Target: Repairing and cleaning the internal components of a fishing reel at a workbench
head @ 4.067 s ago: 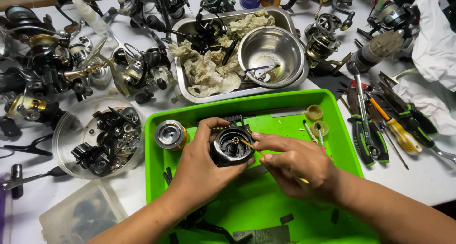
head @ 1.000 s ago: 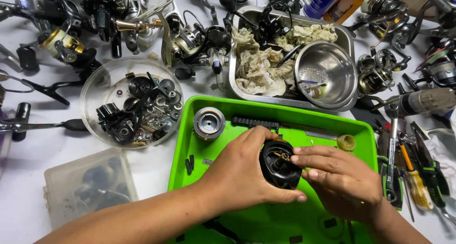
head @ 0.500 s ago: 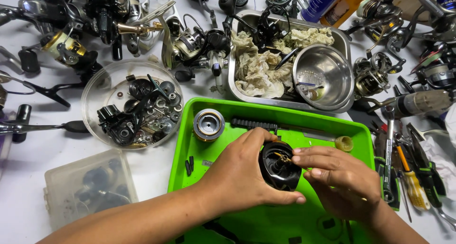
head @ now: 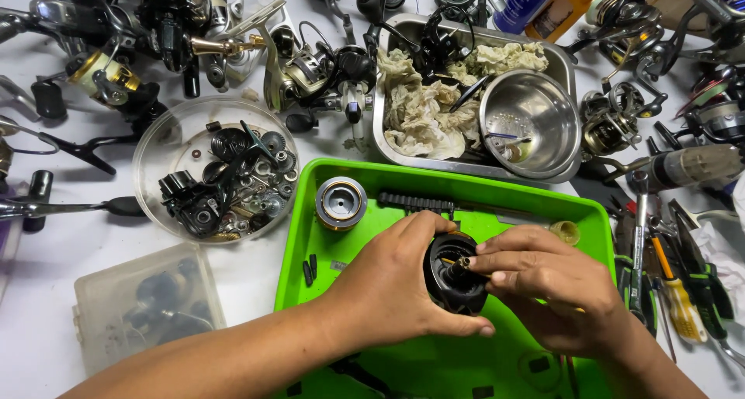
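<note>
Plastic box (head: 143, 302): clear, lidded, dark parts inside; on the desk near its left front edge, just left of the green tray.
Round dish (head: 215, 168): clear, holding black and metal reel parts; on the desk behind the plastic box, beside the tray's left rear corner.
Loose reels (head: 167, 26): a crowd of fishing reels and handles along the desk's left rear edge.
Green tray (head: 535, 205): at the desk's front middle, carrying the work.
Spool (head: 341, 202): silver and gold, upright in the tray's left rear corner.
Left hand (head: 392, 290): over the tray's middle, fingers and thumb wrapped around the black reel body from the left.
Black reel body (head: 452, 275): round, open face upward, clamped in the left hand above the tray's centre.
Right hand (head: 555, 286): touching the reel body from the right, fingertips pinched on a small part at its open face.
Steel pan (head: 560, 65): behind the tray, holding crumpled rags and a steel bowl (head: 530, 123).
Hand tools (head: 667, 282): screwdrivers and pliers on the desk along the tray's right edge.
</note>
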